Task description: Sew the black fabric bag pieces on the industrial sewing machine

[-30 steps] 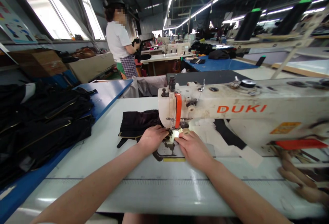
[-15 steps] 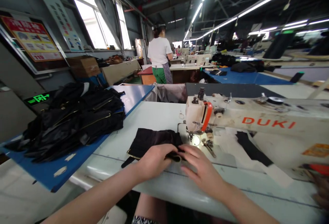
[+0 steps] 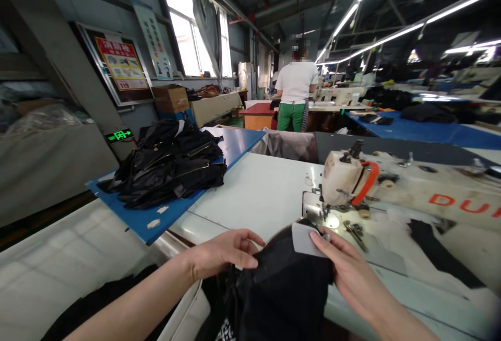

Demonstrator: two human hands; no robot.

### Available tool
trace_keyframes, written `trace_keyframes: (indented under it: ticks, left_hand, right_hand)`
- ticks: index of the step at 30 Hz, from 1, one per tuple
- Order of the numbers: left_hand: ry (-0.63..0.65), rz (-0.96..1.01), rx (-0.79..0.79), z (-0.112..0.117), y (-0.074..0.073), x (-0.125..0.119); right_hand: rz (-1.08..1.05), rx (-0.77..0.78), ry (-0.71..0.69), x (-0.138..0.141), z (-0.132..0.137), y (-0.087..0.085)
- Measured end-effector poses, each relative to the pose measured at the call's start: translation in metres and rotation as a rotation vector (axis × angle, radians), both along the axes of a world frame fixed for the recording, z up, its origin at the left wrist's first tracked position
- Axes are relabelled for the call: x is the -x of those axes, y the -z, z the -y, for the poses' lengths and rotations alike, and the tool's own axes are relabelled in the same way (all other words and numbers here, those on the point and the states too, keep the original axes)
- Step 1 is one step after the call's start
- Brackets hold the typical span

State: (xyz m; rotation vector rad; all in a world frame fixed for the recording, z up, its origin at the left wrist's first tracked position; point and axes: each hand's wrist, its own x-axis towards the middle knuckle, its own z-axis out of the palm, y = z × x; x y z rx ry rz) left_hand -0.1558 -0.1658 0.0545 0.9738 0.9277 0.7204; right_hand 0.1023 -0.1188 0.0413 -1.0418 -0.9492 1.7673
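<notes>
A black fabric piece [image 3: 282, 289] with a white patch at its top hangs over the near edge of the white sewing table [image 3: 254, 195]. My left hand [image 3: 223, 252] pinches its left edge. My right hand [image 3: 344, 270] grips its right top corner by the white patch. Just beyond my hands stands the white sewing machine [image 3: 352, 176] with an orange guard and red lettering, its needle plate bare.
A pile of black garments [image 3: 168, 166] lies on a blue board [image 3: 156, 218] to the left. Black strips [image 3: 438, 249] lie under the machine arm. A person in a white top [image 3: 295, 95] stands far back at another station. Blue tables sit at the right rear.
My hands drew the black piece away from under the needle and off the table's near edge toward me. The view swung left.
</notes>
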Motion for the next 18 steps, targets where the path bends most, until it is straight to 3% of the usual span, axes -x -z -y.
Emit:
trace_keyframes:
  ticks: [3,10,16,18]
  left_hand:
    - [0.016,0.083,0.058,0.01,0.012,-0.001]
    - [-0.06,0.098,0.037,0.017,-0.002,0.009]
    - [-0.071,0.138,0.092,0.031,0.023,-0.001]
    - [-0.075,0.146,0.083,0.035,0.024,0.0]
  right_hand:
    - [-0.019,0.066,-0.006,0.002,0.0,0.004]
    - [-0.088,0.157,0.03,0.009,-0.002,0.005]
    - [-0.021,0.109,0.078,0.017,-0.001,0.008]
    - [0.083,0.05,0.051,0.018,-0.003,0.012]
